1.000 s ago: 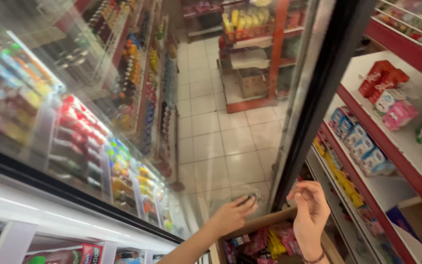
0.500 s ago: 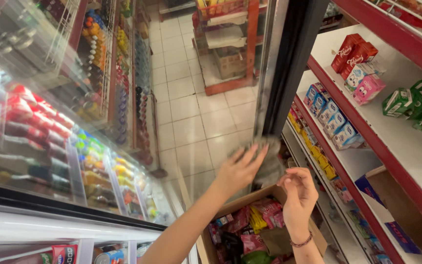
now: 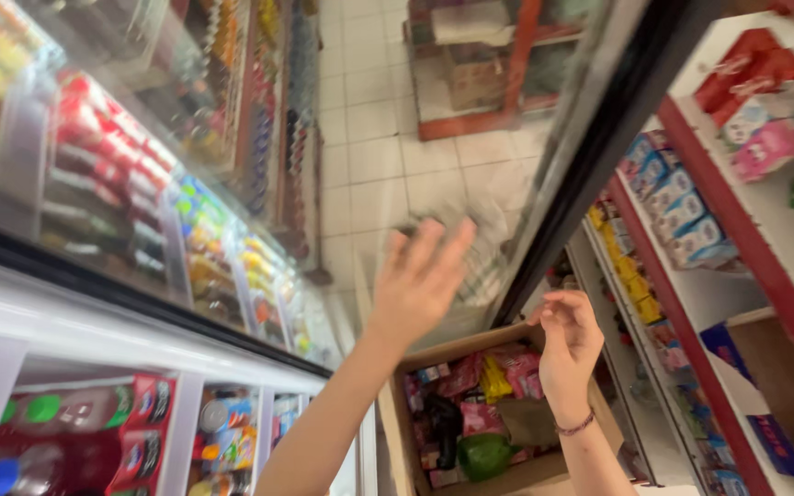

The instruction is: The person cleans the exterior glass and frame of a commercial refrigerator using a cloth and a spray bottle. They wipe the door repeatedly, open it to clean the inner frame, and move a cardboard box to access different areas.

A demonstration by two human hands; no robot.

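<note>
A small shop aisle, white tiled floor (image 3: 388, 165) running away toward twelve o'clock, white shelves with red edges (image 3: 719, 193) at three o'clock. The glass cooler door (image 3: 176, 184) stands swung out at nine o'clock, smooth, rigid and shiny with reflections, rows of bottles and cans showing through it. The left hand (image 3: 420, 280) is up at centre with fingers spread flat, and against the pane sits a grey cloth (image 3: 470, 243), blurred; I cannot tell whether the palm actually touches it. The cloth looks soft, light and limp, likely best taken in a bunch under the flat of the hand. The right hand (image 3: 567, 344) hangs at four o'clock, fingertips curled together in a pinch, nothing visible between them, a thin bracelet at the wrist. Below it at six o'clock sits an open cardboard box (image 3: 420, 354), stiff brown walls, filled with crinkly snack packets (image 3: 493, 386).
</note>
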